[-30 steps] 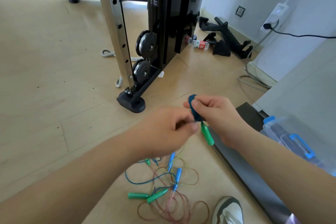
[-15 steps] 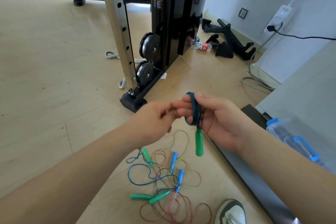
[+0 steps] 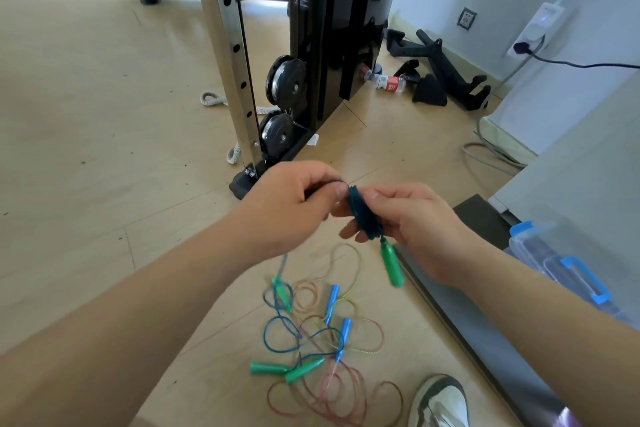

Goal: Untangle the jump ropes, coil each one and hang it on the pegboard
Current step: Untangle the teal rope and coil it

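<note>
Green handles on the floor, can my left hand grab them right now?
Probably not yet: the left hand is busy pinching the rope coil that the right hand holds. Nothing covers the handles, though.

Bright, soft daylight fills the room, and the pale floor (image 3: 86,114) looks washed out toward 10 o'clock. A brighter patch at 12 o'clock sits behind the glossy black machine panel (image 3: 332,28), which carries dull reflections. Shadows are faint and diffuse. The left hand (image 3: 287,211), the coiled blue rope (image 3: 363,215) and the hanging green handle (image 3: 393,269) are smeared by motion blur. Wide-angle distortion tilts the steel upright (image 3: 230,45) and swells the forearms at 7 and 4 o'clock.
</note>
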`<move>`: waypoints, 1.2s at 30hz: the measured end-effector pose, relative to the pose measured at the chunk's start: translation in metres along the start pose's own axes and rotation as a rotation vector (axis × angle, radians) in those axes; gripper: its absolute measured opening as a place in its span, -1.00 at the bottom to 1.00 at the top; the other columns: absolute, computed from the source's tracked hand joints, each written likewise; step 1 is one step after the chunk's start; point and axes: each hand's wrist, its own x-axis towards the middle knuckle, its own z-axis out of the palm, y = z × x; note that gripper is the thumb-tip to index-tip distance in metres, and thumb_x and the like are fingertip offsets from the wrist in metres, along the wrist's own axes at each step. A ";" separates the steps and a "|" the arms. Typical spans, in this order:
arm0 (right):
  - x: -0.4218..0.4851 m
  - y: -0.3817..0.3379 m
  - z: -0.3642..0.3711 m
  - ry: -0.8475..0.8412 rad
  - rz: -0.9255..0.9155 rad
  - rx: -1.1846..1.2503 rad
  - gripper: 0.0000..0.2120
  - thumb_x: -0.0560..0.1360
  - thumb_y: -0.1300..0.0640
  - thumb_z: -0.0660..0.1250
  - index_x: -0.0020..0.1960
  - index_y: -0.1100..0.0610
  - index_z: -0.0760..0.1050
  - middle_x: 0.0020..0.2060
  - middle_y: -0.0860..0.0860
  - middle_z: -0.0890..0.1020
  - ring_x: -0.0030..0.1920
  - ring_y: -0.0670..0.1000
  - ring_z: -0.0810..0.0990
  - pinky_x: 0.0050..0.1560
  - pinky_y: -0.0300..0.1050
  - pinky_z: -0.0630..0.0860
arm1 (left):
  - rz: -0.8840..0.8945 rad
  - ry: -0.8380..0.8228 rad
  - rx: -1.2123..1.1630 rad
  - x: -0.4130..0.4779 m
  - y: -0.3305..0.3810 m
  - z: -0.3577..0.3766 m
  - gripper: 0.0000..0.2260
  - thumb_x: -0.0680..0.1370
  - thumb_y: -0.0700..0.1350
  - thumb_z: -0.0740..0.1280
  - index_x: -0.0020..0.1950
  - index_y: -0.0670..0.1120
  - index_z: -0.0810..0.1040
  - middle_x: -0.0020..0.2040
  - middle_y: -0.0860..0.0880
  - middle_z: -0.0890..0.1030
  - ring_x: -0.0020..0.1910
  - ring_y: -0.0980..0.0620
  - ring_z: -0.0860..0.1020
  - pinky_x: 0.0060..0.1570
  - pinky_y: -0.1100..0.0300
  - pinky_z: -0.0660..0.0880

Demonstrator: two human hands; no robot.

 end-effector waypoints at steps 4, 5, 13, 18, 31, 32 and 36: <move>-0.002 -0.004 -0.002 -0.080 0.060 0.000 -0.72 0.69 0.24 0.18 0.13 0.36 0.62 -0.06 0.26 0.74 -0.20 0.10 0.64 -0.15 -0.11 0.55 | -0.048 0.098 -0.112 0.002 -0.011 0.001 -0.94 0.53 -0.06 0.51 -0.08 -0.02 0.67 -0.26 -0.17 0.64 -0.38 0.03 0.50 -0.32 0.18 0.49; -0.003 -0.005 -0.001 -0.099 0.089 0.014 -0.72 0.69 0.24 0.17 0.12 0.38 0.62 -0.08 0.27 0.74 -0.22 0.09 0.63 -0.17 -0.12 0.54 | -0.062 0.107 -0.136 0.002 -0.013 0.001 -0.92 0.51 -0.06 0.53 -0.10 -0.02 0.68 -0.24 -0.20 0.65 -0.36 0.03 0.50 -0.30 0.16 0.48; -0.004 -0.016 0.005 -0.071 0.151 0.610 -0.66 0.69 0.22 0.08 0.28 0.41 0.49 0.12 0.32 0.69 -0.03 0.15 0.71 -0.02 -0.09 0.65 | -0.190 -0.219 0.013 -0.007 -0.018 0.024 -0.77 0.67 -0.07 0.26 -0.10 0.20 0.59 -0.23 0.02 0.68 -0.39 0.19 0.56 -0.18 0.13 0.59; 0.007 0.002 -0.001 0.205 0.064 0.442 -0.76 0.71 0.25 0.16 0.19 0.34 0.57 0.08 0.27 0.72 0.13 0.21 0.71 0.09 -0.03 0.64 | -0.245 -0.519 0.017 -0.021 -0.006 0.045 -0.83 0.69 -0.07 0.22 0.09 -0.06 0.60 -0.23 -0.03 0.66 -0.32 -0.03 0.68 -0.21 0.09 0.63; -0.006 -0.001 -0.011 -0.031 0.019 0.010 -0.73 0.66 0.32 0.17 0.12 0.41 0.62 -0.06 0.30 0.73 -0.19 0.14 0.64 -0.14 -0.08 0.56 | -0.057 0.120 -0.172 0.000 -0.001 -0.001 -0.89 0.63 -0.08 0.37 -0.06 -0.03 0.66 -0.39 0.08 0.53 -0.47 0.21 0.42 -0.44 0.32 0.42; -0.007 -0.004 -0.009 -0.062 0.035 0.066 -0.71 0.67 0.28 0.16 0.12 0.42 0.62 -0.06 0.31 0.72 -0.21 0.13 0.63 -0.16 -0.09 0.55 | -0.088 0.119 -0.169 0.001 -0.004 -0.001 -0.88 0.64 -0.06 0.37 -0.06 -0.03 0.66 -0.39 0.07 0.54 -0.48 0.22 0.41 -0.42 0.36 0.40; -0.008 -0.013 -0.003 -0.106 0.077 0.344 -0.67 0.69 0.22 0.10 0.14 0.38 0.59 -0.04 0.30 0.70 -0.23 0.10 0.62 -0.14 -0.06 0.53 | -0.274 -0.140 -0.060 -0.001 -0.018 0.014 -0.76 0.67 0.07 0.26 -0.08 0.07 0.65 -0.36 0.05 0.58 -0.45 0.16 0.44 -0.30 0.22 0.46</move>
